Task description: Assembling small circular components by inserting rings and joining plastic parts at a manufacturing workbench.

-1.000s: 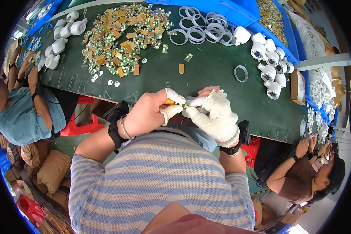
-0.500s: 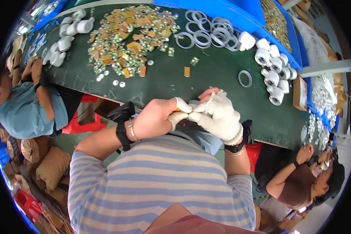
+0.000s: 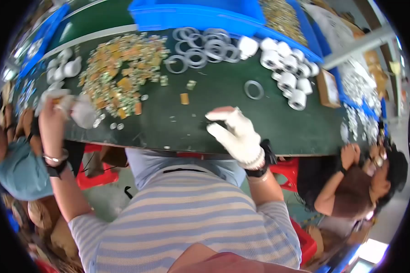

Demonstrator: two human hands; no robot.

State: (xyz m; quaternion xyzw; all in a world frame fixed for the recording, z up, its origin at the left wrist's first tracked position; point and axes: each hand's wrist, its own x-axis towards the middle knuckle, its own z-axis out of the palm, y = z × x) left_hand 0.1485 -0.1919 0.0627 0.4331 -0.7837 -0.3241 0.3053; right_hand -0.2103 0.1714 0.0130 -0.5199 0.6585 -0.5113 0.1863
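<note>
My left hand [image 3: 53,123] reaches out to the far left over the table edge, smeared by motion, with pale coverings on its fingertips. Right beside those fingers is a blurred white rounded piece [image 3: 83,112]; whether they grip it I cannot tell. White lamp housings [image 3: 72,68] stand just beyond that hand. My right hand [image 3: 237,139], in a white knitted glove with some fingertips bare, hovers over the near edge of the green table [image 3: 177,129]. Its thumb and fingers are apart, with nothing visible between them.
A heap of small green and orange circuit boards [image 3: 123,68] lies at left centre. Clear rings [image 3: 195,58] sit by a blue bin [image 3: 196,17]. More white housings [image 3: 287,82], a loose ring [image 3: 253,90] and a cardboard box [image 3: 328,88] are right. Co-workers sit on both sides.
My hands were together at the table's front edge, fingers pinched around a small piece. The left has swung far left; the right stays near the middle with its fingers spread. The view has shifted.
</note>
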